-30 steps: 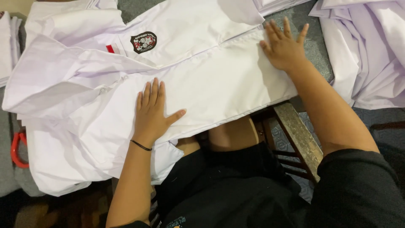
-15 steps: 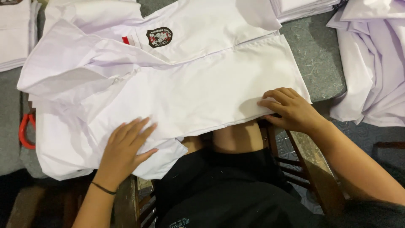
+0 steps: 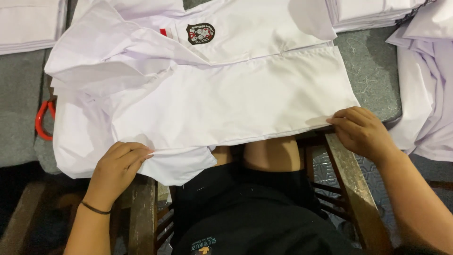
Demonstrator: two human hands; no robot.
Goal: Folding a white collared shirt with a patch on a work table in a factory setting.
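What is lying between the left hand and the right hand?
In the head view, the near hem of the white shirt stretches between the left hand and the right hand; each grips it.

A dark shield-shaped badge [image 3: 200, 34] sits on the white shirt [image 3: 226, 94].

A garment workshop, where you are at the finishing or packing end.

You sit at a grey felt-covered table [image 3: 373, 71] with a white uniform shirt [image 3: 226, 99] spread across it, a stack of folded white shirts [image 3: 373, 12] at the far edge, more folded at the left [image 3: 28, 23], and a loose heap [image 3: 427, 94] on your right.
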